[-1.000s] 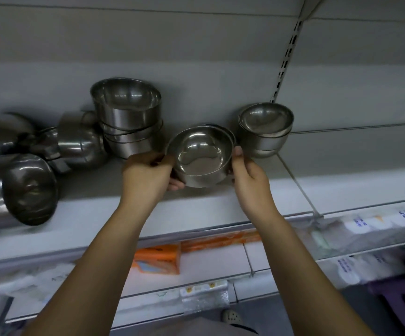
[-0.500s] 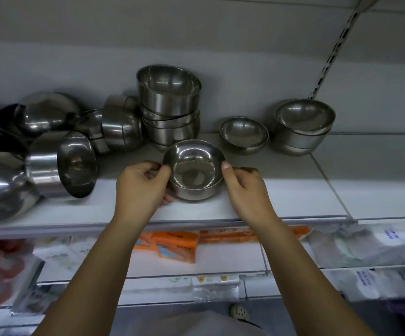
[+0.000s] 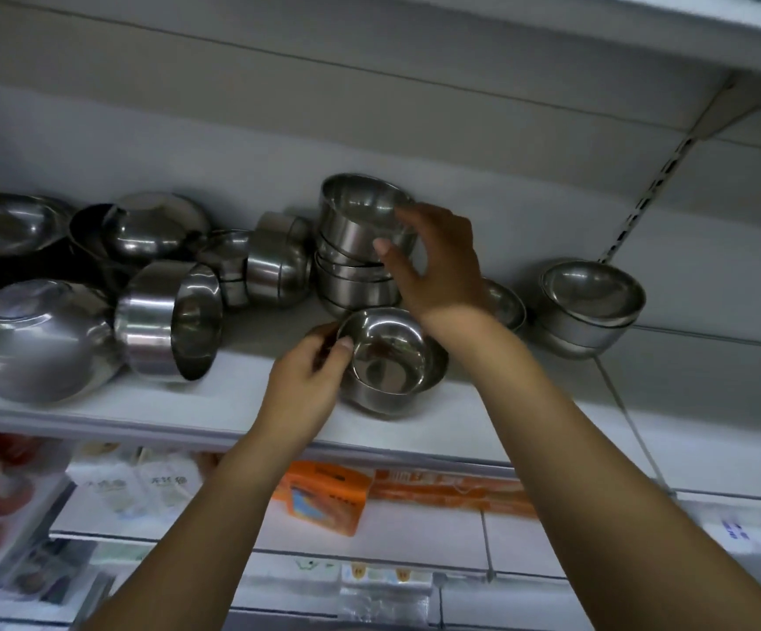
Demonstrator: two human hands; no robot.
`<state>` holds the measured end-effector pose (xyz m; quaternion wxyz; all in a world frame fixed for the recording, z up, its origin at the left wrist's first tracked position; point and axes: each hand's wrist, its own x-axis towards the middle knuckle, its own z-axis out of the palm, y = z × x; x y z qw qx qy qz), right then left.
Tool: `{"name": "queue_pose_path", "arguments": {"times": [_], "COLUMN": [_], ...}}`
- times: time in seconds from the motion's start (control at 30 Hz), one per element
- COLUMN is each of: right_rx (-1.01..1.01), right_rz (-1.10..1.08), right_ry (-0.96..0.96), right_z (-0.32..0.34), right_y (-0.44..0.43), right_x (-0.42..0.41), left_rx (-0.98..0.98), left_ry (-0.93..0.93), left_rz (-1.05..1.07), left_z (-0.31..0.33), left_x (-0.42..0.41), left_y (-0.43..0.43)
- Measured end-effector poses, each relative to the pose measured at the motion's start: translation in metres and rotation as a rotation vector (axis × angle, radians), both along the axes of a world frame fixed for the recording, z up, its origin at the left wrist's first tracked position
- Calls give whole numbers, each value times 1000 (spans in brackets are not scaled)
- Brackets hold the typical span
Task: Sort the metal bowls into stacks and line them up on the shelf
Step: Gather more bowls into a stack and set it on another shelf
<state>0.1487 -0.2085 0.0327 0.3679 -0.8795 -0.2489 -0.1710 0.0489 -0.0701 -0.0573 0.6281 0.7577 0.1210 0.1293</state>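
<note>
Left hand (image 3: 308,380) pinches rim of bowl (image 3: 387,357) on shelf (image 3: 233,403). Right hand (image 3: 437,261), fingers spread and unclenched, at top of stack (image 3: 355,266) just behind.

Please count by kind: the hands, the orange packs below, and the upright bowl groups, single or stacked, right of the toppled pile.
Hands: 2 (left hand, right hand)
Orange packs: 2 (box, long pack)
Upright bowl groups: 4 (tall stack, front bowl, small bowl, right stack)
Total: 8
</note>
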Motion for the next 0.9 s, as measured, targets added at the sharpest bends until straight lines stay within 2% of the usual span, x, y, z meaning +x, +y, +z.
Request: {"name": "queue_pose_path", "arguments": {"times": [0.17, 0.6, 0.9], "right_rx": [-147, -13, 66], "right_rz": [46, 12, -30], "right_ry": [-22, -136, -114], "right_z": [4, 19, 21], "right_y": [14, 14, -19], "right_x": [18, 8, -31], "left_rx": [-106, -15, -127], "left_ry": [40, 61, 126], "left_rz": [-54, -135, -143], "left_z": [1, 0, 7], "left_x": [0, -1, -6], "left_y": [10, 13, 12]}}
